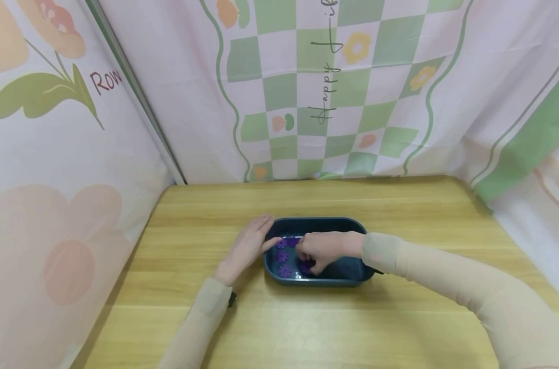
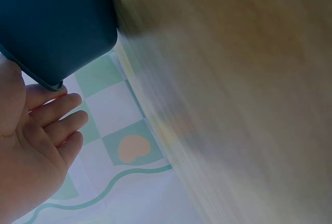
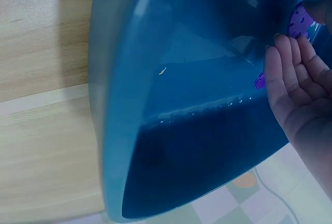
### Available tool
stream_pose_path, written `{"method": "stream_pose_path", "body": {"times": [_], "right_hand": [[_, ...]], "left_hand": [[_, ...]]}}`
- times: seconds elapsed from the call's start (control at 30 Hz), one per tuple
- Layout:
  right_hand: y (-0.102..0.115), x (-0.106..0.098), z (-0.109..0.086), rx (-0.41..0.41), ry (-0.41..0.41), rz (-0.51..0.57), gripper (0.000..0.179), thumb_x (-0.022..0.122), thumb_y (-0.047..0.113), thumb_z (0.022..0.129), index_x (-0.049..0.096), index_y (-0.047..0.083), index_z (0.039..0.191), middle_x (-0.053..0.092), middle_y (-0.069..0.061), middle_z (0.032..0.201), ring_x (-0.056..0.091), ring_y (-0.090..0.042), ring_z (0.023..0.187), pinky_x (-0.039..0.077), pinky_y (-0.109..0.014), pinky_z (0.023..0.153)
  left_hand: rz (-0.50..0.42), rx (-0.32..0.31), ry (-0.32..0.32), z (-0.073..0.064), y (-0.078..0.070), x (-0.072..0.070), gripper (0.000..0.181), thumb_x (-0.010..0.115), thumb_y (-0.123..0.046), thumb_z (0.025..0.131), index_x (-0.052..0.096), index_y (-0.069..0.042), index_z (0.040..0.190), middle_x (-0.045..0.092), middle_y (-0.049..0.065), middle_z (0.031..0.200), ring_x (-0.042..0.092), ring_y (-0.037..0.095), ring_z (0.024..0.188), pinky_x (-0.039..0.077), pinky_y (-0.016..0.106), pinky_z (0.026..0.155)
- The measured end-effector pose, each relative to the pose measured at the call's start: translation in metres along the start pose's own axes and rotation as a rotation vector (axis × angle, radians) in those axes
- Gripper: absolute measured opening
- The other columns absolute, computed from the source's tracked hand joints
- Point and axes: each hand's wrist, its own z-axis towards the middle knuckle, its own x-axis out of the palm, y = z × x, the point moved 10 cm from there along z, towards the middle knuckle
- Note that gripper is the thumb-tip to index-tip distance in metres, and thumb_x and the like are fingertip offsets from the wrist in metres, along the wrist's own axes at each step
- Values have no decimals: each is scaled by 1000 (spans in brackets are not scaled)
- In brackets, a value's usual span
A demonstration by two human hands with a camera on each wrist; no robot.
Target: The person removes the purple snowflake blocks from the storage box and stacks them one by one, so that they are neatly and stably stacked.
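Note:
A dark blue oblong plastic tub (image 1: 339, 283) stands on the table. Flat purple notched discs (image 1: 285, 270) lie in a column at its left end, another next to the top one. My right hand (image 1: 323, 248) reaches down into the tub, thumb and fingertips pinching a purple notched disc (image 3: 299, 22) close to the tub floor. At the tub's left end my left hand (image 1: 249, 246) touches the rim, its thumb reaching over the inside. In the left wrist view the left hand's fingers (image 2: 65, 125) are loosely bent beside the rim corner.
The tub rests on a light wooden table (image 1: 205, 215). Behind it hangs a cloth with green and white checks (image 1: 311, 123), and a flower-printed cloth (image 1: 44, 230) hangs on the left. Another purple disc (image 3: 260, 81) shows beside the right fingers.

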Motion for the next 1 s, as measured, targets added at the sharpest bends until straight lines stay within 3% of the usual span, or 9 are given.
{"method": "stream_pose_path", "body": {"times": [0.5, 0.77, 1.0], "right_hand": [[-9, -15, -9, 33, -35, -7, 26, 80, 26, 79, 67, 11, 95, 68, 1, 93, 55, 1, 69, 51, -11, 64], [-16, -25, -23, 25, -79, 5, 25, 81, 25, 78, 66, 10, 92, 67, 0, 89, 56, 0, 69, 53, -14, 66], [-23, -36, -34, 29, -113, 35, 25, 82, 20, 77, 66, 9, 92, 67, -1, 89, 57, -1, 72, 54, -14, 68]], "left_hand": [[-14, -13, 18, 2, 3, 4, 60, 64, -36, 96, 53, 6, 138, 56, 24, 141, 53, 39, 133, 44, 49, 114], [-21, -30, 47, 3, 4, 6, 62, 60, -40, 98, 52, 5, 140, 54, 23, 144, 51, 38, 136, 41, 49, 117], [-11, -17, 31, 3, 3, 5, 61, 63, -37, 97, 53, 6, 138, 55, 23, 143, 52, 39, 135, 42, 49, 116]]}}
